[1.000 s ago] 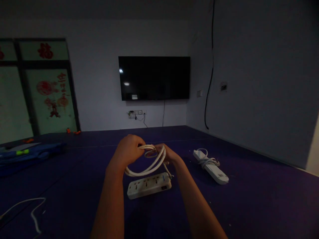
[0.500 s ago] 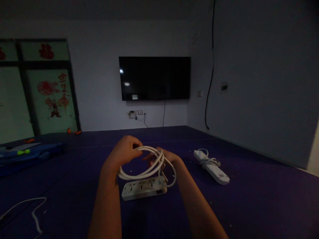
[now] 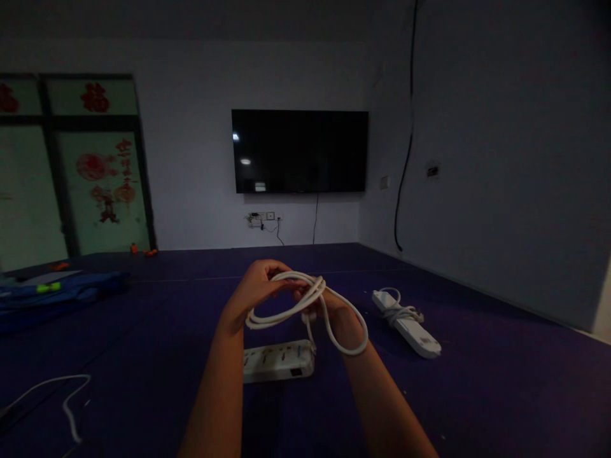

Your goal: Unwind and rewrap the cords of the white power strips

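Observation:
A coiled white power cord (image 3: 281, 317) is held up between my two hands. My left hand (image 3: 260, 284) closes on the left side of the coil, thumb and fingers around it. Behind the crossing strands, my right hand (image 3: 329, 304) grips the cord on the right; its fingers are partly hidden. One loose loop hangs over the right wrist. Below the coil, a white power strip (image 3: 279, 361) lies on the purple surface, its left end covered by my left forearm. The cord runs down to the strip's right end.
Another white power strip (image 3: 415, 334), its cord wrapped round it, lies to the right. A loose white cable (image 3: 69, 413) is at lower left. Blue cloth (image 3: 90, 289) lies at the left. A television (image 3: 300, 151) hangs on the far wall, and a black cable (image 3: 405, 165) dangles nearby.
Both hands have come closer together, the left moving right. The coil has narrowed and shifted up and right, and its loose loop now swings farther out over the right wrist.

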